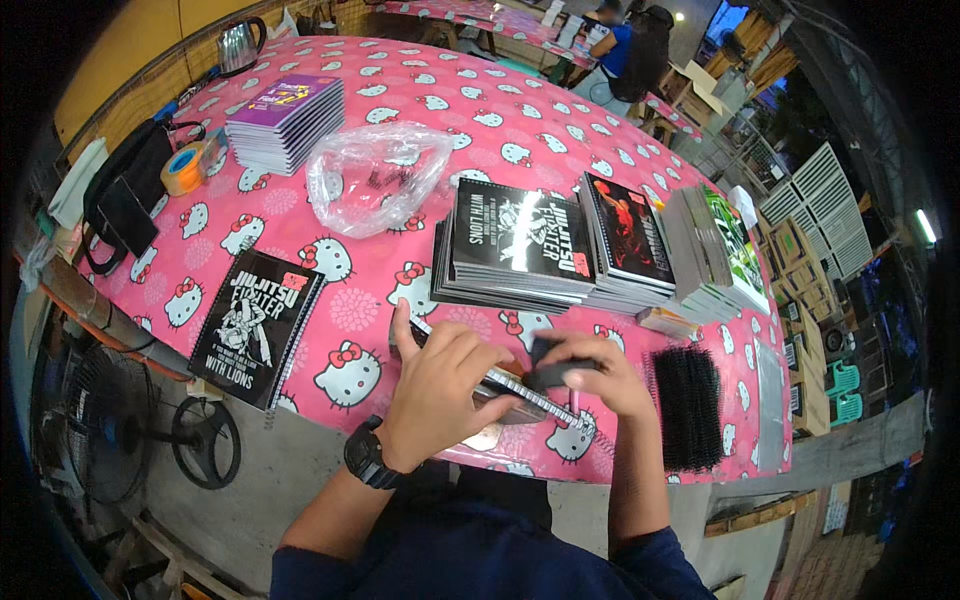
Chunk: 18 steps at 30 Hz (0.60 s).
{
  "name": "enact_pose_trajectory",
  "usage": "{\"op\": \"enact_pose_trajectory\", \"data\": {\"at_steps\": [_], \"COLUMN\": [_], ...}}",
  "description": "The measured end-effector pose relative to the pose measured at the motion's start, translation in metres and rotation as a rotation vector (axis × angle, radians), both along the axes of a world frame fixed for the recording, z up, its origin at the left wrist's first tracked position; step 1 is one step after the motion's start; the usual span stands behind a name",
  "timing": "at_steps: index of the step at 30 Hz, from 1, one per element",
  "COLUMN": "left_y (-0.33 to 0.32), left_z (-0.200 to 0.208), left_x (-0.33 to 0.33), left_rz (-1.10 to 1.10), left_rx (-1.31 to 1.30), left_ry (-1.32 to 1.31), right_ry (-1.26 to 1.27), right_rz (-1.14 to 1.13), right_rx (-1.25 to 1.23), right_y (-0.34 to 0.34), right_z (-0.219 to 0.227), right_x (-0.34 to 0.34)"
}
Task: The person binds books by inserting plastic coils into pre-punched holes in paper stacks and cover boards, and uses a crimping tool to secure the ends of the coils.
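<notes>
My left hand (445, 375), with a black watch on its wrist, grips a notebook (540, 402) held on edge near the table's front side. Its punched spine faces up, and a thin coil trails from the right end of that spine. My right hand (600, 372) curls round a dark, motion-blurred object (553, 365) just above the spine; its kind cannot be made out. To the left lies a black spiral notebook (258, 328) with white and red print. A bundle of black spiral coils (686, 408) rests to the right of my right hand.
Beyond my hands stand stacks of black notebooks (515, 235), red-pictured notebooks (628, 228) and green-white ones (735, 245). A clear plastic bag (375, 180), purple notebooks (285, 120), tape rolls (183, 170), a black bag (125, 205) and a kettle (240, 47) occupy the left. Another person (625, 60) is farther back.
</notes>
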<state>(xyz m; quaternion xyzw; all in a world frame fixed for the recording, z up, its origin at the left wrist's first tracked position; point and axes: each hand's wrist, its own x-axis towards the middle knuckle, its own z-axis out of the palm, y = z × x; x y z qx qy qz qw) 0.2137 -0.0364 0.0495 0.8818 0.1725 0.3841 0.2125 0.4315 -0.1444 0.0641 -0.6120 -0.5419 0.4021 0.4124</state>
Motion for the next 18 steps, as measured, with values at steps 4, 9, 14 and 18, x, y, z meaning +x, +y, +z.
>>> {"op": "enact_pose_trajectory", "data": {"at_steps": [4, 9, 14, 18], "left_y": [-0.001, 0.001, 0.019, 0.018], "left_z": [-0.005, -0.008, -0.052, -0.056], "left_x": [-0.004, -0.018, -0.022, -0.022], "left_rz": [0.002, 0.243, -0.165, -0.277], "left_rx": [-0.003, -0.048, -0.896, -1.084], "left_ry": [-0.023, -0.166, -0.742, -0.800], "right_ry": [0.484, -0.006, -0.165, 0.290], "right_rz": [0.317, 0.033, 0.036, 0.355], "right_rx": [0.331, 0.135, -0.002, 0.224], "right_y": [0.001, 0.010, 0.029, 0.025], "right_z": [0.014, 0.008, 0.015, 0.018], "right_x": [-0.016, -0.004, -0.019, -0.020]}}
